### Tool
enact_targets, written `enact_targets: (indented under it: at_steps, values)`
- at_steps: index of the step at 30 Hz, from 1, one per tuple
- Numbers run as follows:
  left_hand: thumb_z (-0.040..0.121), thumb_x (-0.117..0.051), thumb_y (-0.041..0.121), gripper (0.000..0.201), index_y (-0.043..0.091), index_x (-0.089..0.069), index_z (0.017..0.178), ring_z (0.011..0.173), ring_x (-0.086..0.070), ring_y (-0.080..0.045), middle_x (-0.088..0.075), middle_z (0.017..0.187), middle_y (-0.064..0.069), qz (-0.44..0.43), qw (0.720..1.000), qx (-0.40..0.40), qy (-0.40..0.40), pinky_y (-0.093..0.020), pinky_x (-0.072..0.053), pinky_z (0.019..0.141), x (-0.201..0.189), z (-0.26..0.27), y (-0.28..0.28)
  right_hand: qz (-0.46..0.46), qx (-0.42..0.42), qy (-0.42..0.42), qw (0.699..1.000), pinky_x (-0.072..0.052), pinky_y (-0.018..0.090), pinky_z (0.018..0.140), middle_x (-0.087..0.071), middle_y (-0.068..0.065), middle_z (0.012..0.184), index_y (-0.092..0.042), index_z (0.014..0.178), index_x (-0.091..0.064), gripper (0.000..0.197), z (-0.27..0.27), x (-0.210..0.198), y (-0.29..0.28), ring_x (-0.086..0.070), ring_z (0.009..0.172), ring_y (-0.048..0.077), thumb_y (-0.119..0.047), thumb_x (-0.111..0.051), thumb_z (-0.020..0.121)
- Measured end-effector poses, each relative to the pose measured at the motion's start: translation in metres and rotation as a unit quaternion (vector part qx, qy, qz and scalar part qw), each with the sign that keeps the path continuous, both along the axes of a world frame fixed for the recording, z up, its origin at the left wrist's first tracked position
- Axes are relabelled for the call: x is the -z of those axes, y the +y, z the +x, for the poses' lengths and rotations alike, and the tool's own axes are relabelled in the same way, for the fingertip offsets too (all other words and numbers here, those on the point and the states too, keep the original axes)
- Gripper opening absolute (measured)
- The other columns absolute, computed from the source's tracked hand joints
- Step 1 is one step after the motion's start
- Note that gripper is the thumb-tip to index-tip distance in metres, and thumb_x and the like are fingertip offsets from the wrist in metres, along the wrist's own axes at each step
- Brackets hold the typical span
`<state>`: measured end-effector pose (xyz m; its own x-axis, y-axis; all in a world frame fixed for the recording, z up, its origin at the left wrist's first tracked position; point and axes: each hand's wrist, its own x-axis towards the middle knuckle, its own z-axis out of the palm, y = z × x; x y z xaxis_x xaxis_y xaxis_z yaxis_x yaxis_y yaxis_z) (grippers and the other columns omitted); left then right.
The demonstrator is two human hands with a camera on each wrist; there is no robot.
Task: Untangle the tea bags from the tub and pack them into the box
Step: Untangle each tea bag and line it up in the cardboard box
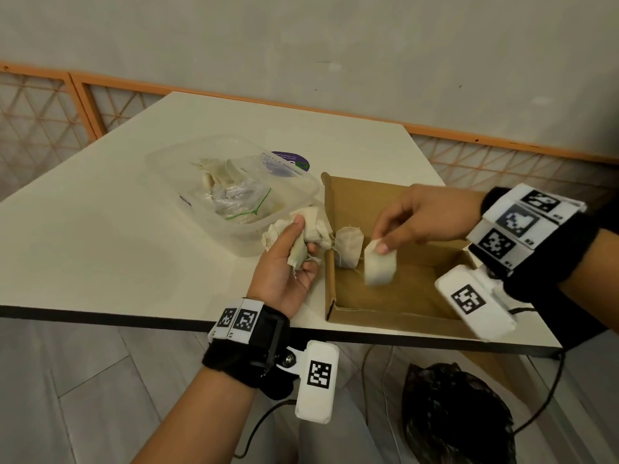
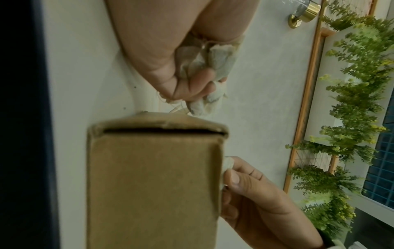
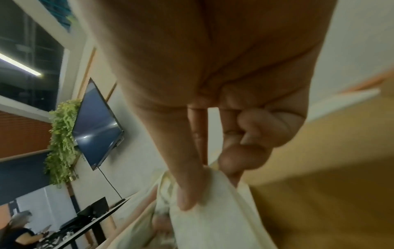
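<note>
An open brown cardboard box (image 1: 385, 306) sits at the table's near edge. Just left of its wall, my left hand (image 1: 294, 249) grips a tangled clump of tea bags (image 1: 310, 227); the same clump (image 2: 215, 64) shows in the left wrist view. One tea bag (image 1: 348, 249) hangs from that clump inside the box. My right hand (image 1: 395, 236) pinches a single tea bag (image 1: 380, 266) by its top, holding it over the box interior; in the right wrist view thumb and finger clamp this bag (image 3: 204, 207). A clear plastic tub (image 1: 231, 192) behind holds more tea bags (image 1: 217, 170).
The tub also holds a clear zip bag (image 1: 241, 199), and a purple label (image 1: 291, 160) shows at its far side. The cream table (image 1: 100, 246) ends in a dark front edge. A black bag (image 1: 452, 416) lies on the floor below.
</note>
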<state>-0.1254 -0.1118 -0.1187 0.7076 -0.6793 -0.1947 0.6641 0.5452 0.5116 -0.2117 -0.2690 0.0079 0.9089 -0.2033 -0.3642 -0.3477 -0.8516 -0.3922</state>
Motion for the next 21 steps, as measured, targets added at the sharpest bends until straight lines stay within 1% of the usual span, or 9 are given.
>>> enact_targets:
  at_steps: [2, 4, 6, 8, 12, 14, 16, 19, 21]
  values:
    - [0.092, -0.057, 0.022, 0.004, 0.02, -0.058, 0.09, 0.051, -0.051, -0.004, -0.059, 0.07, 0.002, -0.002, 1.0, 0.001, 0.0, -0.012, -0.033, 0.038, 0.0, -0.001, 0.0, 0.037, 0.017, 0.031, 0.999, -0.042, 0.008, 0.05, -0.066, 0.002, 0.075, -0.02, 0.088, -0.071, 0.011, 0.005, 0.013, 0.003, -0.053, 0.052, -0.002, -0.022, -0.073, 0.076]
    - [0.093, -0.057, 0.022, 0.005, 0.02, -0.058, 0.088, 0.051, -0.051, -0.004, -0.059, 0.069, 0.002, -0.005, 1.0, 0.002, 0.004, -0.012, -0.033, 0.038, -0.001, -0.002, 0.001, 0.074, 0.049, 0.026, 0.996, -0.047, 0.011, 0.053, -0.066, 0.004, 0.072, -0.015, 0.085, -0.07, 0.01, 0.013, 0.026, 0.003, -0.057, 0.051, 0.001, -0.014, -0.074, 0.076]
    - [0.092, -0.057, 0.022, 0.006, 0.019, -0.058, 0.087, 0.051, -0.051, -0.004, -0.058, 0.069, 0.002, -0.006, 1.0, 0.002, 0.004, -0.011, -0.033, 0.038, -0.002, -0.002, 0.001, 0.099, 0.073, 0.024, 0.992, -0.053, 0.016, 0.057, -0.066, 0.007, 0.071, -0.013, 0.082, -0.068, 0.009, 0.023, 0.033, 0.003, -0.06, 0.056, 0.007, -0.006, -0.073, 0.077]
    - [0.092, -0.056, 0.023, 0.006, 0.019, -0.058, 0.087, 0.051, -0.051, -0.004, -0.057, 0.069, 0.002, -0.006, 1.0, 0.004, 0.001, -0.011, -0.033, 0.038, -0.003, -0.003, 0.001, 0.121, 0.096, 0.023, 0.988, -0.055, 0.017, 0.058, -0.066, 0.009, 0.071, -0.01, 0.081, -0.066, 0.01, 0.03, 0.033, 0.004, -0.062, 0.059, 0.011, 0.0, -0.069, 0.078]
    - [0.091, -0.057, 0.023, 0.004, 0.02, -0.058, 0.089, 0.051, -0.052, -0.004, -0.056, 0.071, 0.001, -0.004, 1.0, 0.005, 0.002, -0.012, -0.034, 0.038, -0.001, -0.002, 0.001, 0.157, 0.127, -0.008, 0.979, -0.055, 0.015, 0.054, -0.067, 0.007, 0.069, -0.007, 0.082, -0.064, 0.014, 0.037, 0.027, 0.006, -0.065, 0.055, 0.008, 0.007, -0.063, 0.081]
    - [0.09, -0.059, 0.023, 0.005, 0.019, -0.058, 0.092, 0.051, -0.053, -0.004, -0.056, 0.072, 0.001, -0.004, 1.0, 0.007, 0.004, -0.012, -0.035, 0.037, 0.0, -0.001, 0.001, 0.146, 0.127, -0.009, 0.981, -0.056, 0.017, 0.058, -0.067, 0.008, 0.071, -0.006, 0.084, -0.064, 0.014, 0.038, 0.026, 0.006, -0.066, 0.057, 0.009, 0.007, -0.062, 0.081]
    - [0.088, -0.06, 0.023, 0.008, 0.019, -0.058, 0.094, 0.052, -0.053, -0.004, -0.056, 0.073, 0.001, -0.004, 1.0, 0.008, 0.007, -0.012, -0.035, 0.038, 0.0, -0.001, 0.001, 0.121, 0.125, -0.02, 0.985, -0.056, 0.02, 0.063, -0.068, 0.011, 0.074, -0.004, 0.092, -0.064, 0.016, 0.036, 0.025, 0.006, -0.066, 0.061, 0.012, 0.007, -0.063, 0.081]
    - [0.09, -0.059, 0.023, 0.004, 0.019, -0.059, 0.091, 0.052, -0.053, -0.004, -0.056, 0.071, 0.001, -0.005, 1.0, 0.008, 0.01, -0.012, -0.035, 0.038, 0.0, -0.001, 0.001, 0.101, 0.161, -0.096, 0.977, -0.056, 0.02, 0.058, -0.07, 0.014, 0.08, -0.004, 0.092, -0.059, 0.016, 0.027, 0.024, 0.002, -0.066, 0.06, 0.014, 0.007, -0.061, 0.081]
    - [0.091, -0.059, 0.022, 0.003, 0.02, -0.059, 0.089, 0.052, -0.053, -0.004, -0.056, 0.07, 0.002, -0.006, 1.0, 0.007, 0.01, -0.012, -0.035, 0.038, 0.001, -0.001, 0.001, 0.106, 0.181, -0.097, 0.973, -0.055, 0.019, 0.057, -0.07, 0.01, 0.08, -0.003, 0.092, -0.058, 0.011, 0.016, 0.026, -0.002, -0.065, 0.058, 0.012, 0.003, -0.059, 0.083]
